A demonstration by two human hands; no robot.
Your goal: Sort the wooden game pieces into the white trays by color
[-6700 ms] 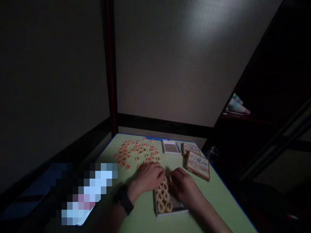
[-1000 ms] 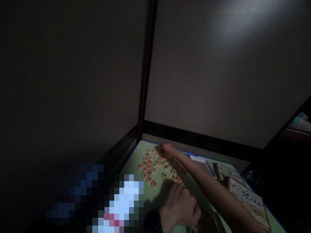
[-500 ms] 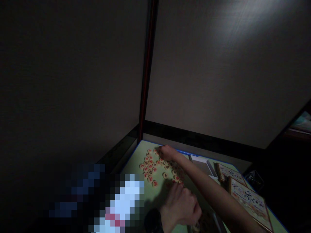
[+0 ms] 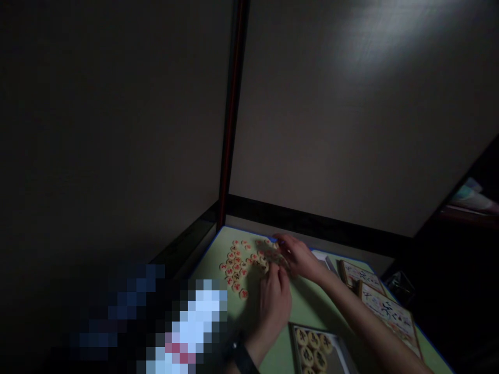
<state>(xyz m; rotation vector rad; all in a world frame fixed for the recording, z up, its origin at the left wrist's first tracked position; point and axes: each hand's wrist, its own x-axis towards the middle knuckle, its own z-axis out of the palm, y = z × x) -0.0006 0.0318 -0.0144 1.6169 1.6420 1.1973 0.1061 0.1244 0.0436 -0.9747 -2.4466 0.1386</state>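
Several round pale game pieces with red marks [image 4: 237,262] lie scattered on the far left of a green table [image 4: 304,306]. My left hand [image 4: 275,298] reaches forward to the near edge of the pile, fingers stretched out over the pieces. My right hand [image 4: 298,255] lies on the pile's right side, fingers spread and a little blurred. A small box [image 4: 315,350] with several pieces bearing black marks sits near me at the bottom. I wear a dark watch [image 4: 244,356] on my left wrist.
Two decorated flat boxes or lids [image 4: 385,311] lie along the table's right edge, and a white open box [image 4: 323,258] sits behind my right arm. Walls and a dark post [image 4: 230,114] close off the far corner. A blurred-out patch lies at the lower left.
My left hand left the box near me and went forward to the pile. My right hand drew back from the far pieces to the pile's right side. The view tipped down a little.
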